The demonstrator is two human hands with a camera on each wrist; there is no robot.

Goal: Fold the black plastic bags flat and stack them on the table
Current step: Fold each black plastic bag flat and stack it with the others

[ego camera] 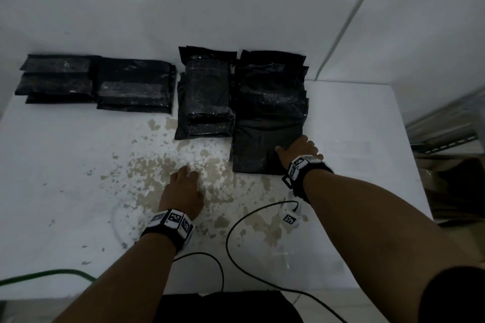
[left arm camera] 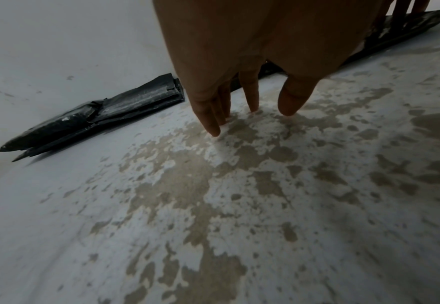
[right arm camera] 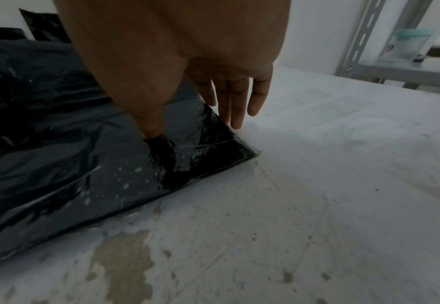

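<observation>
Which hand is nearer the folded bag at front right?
Right. The right hand is on the bag's right corner, thumb on top, fingers at its edge. The left hand rests on the bare table, apart from the bag.

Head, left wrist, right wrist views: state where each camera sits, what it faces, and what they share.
Head: worn high, looking down on the table, four bag piles, both forearms and hands.
Left wrist: under the wrist, looking along the left hand, fingertips on worn tabletop.
Right wrist: looking along the right hand, thumb pressing the folded black bag.
Shared: that bag shows in head and right wrist.
</observation>
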